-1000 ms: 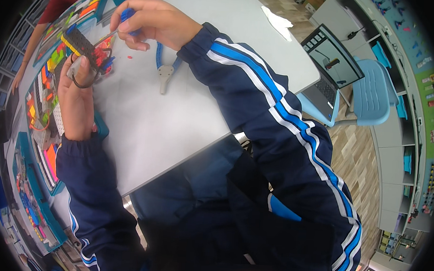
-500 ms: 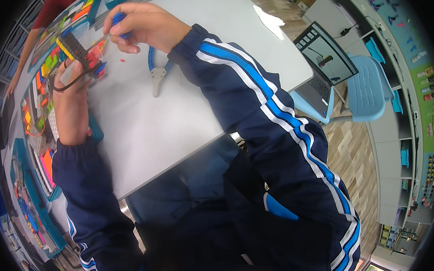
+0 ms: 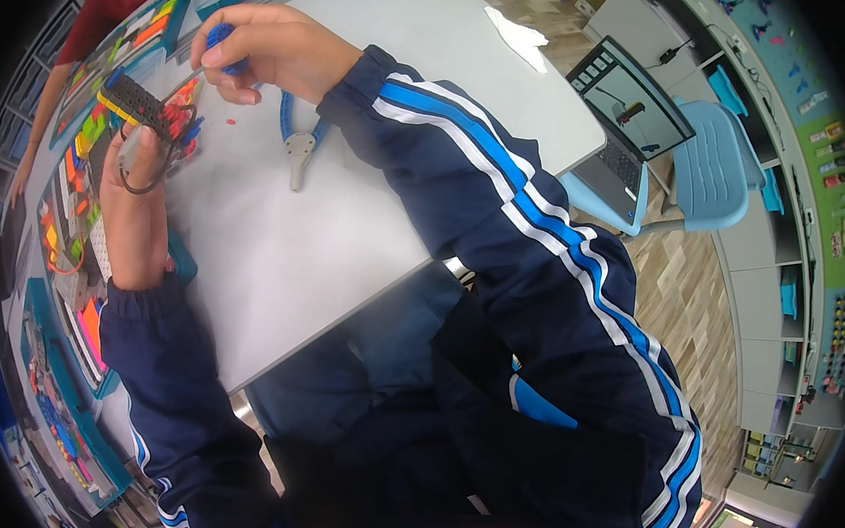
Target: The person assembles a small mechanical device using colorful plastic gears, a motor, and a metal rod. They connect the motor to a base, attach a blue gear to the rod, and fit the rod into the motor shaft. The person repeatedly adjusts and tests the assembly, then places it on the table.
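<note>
At the upper left, my left hand (image 3: 138, 164) is closed around a dark building-block assembly (image 3: 138, 103) with yellow edging and a loop of dark cable. My right hand (image 3: 286, 50) grips the blue handle of a screwdriver (image 3: 222, 45). Its thin shaft slants down-left to the assembly; whether the tip touches it I cannot make out. Just right of the assembly, blue-handled pliers (image 3: 299, 150) lie on the table with their jaws toward me. A small red piece (image 3: 230, 123) lies between the pliers and the assembly.
Trays of coloured blocks (image 3: 43, 376) line the left side of the white table (image 3: 286, 275). A crumpled white tissue (image 3: 516, 39) lies near the far edge. An open laptop (image 3: 630, 112) rests on a light blue chair at the right. Another person's arm (image 3: 50, 111) hangs at far left.
The block assembly has tilted a little in my left hand and moved slightly down. My right hand with the screwdriver has shifted slightly left.
</note>
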Demonstrator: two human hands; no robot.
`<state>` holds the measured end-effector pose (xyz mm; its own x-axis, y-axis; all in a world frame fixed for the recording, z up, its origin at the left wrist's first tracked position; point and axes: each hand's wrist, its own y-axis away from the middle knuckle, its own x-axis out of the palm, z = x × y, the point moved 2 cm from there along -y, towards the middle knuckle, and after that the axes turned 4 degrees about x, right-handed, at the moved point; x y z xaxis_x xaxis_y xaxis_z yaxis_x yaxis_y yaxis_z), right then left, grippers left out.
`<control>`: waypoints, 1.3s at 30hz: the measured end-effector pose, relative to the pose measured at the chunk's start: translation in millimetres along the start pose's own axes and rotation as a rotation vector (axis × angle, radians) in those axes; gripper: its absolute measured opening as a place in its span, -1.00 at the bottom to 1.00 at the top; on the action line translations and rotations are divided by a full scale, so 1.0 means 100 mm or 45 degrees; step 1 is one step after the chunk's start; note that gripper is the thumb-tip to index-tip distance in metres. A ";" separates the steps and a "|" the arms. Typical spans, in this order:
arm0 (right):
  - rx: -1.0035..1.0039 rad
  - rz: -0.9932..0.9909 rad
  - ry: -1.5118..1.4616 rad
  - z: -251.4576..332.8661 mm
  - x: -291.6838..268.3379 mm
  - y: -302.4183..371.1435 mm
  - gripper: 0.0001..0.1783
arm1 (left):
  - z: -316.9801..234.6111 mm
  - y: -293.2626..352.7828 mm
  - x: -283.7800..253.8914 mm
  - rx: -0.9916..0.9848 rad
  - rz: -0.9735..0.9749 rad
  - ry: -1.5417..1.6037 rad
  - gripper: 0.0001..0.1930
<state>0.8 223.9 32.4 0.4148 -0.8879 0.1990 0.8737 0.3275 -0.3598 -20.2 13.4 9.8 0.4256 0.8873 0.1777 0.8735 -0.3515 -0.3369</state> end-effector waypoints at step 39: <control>-0.010 -0.021 -0.208 0.01 -0.02 -0.01 -0.73 | -0.04 0.03 -0.13 -0.188 -0.238 0.226 -0.78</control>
<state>-0.2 225.4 33.2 0.4368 -0.8284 0.3506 0.8790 0.3103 -0.3621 -22.3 0.2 10.4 0.2774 0.8791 0.3876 0.9601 -0.2380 -0.1472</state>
